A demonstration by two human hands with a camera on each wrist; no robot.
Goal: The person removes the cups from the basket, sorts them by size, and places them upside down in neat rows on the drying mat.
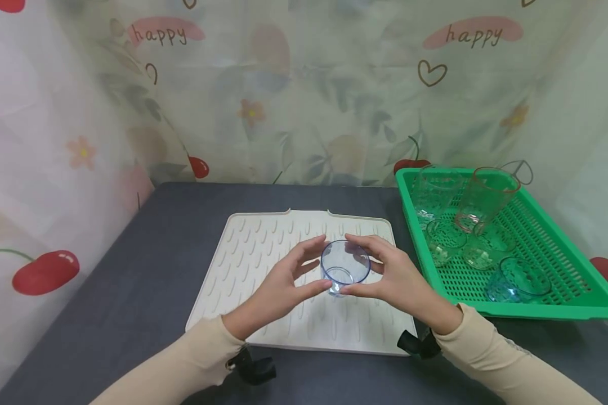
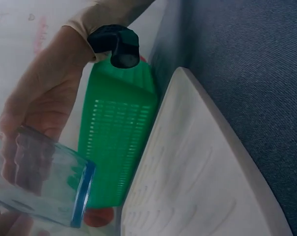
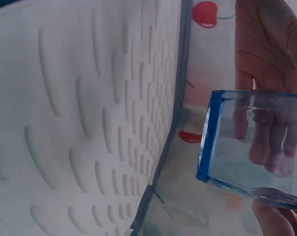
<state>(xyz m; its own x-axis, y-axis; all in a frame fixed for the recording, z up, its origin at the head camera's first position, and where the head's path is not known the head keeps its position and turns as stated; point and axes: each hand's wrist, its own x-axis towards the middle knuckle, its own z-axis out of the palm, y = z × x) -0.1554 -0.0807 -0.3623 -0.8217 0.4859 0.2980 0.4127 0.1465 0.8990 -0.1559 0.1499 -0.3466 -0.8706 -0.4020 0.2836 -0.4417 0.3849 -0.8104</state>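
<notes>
A glass (image 1: 345, 264), above the white mat (image 1: 255, 270), is grasped from opposite sides by the left hand (image 1: 290, 279) and right hand (image 1: 394, 277), probably for steadiness; the green basket (image 1: 552, 311) contains other glasses (image 1: 524, 281).

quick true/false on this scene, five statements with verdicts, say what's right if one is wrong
1. The left hand and right hand hold a transparent, blue-rimmed round glass. True.
2. A green plastic slotted basket stands right of the white, ridged mat. True.
3. The glass rests on the mat. False: it is held above it.
4. The basket is empty. False: it contains several drinking glasses.
5. The mat is round. False: it is roughly rectangular.
</notes>
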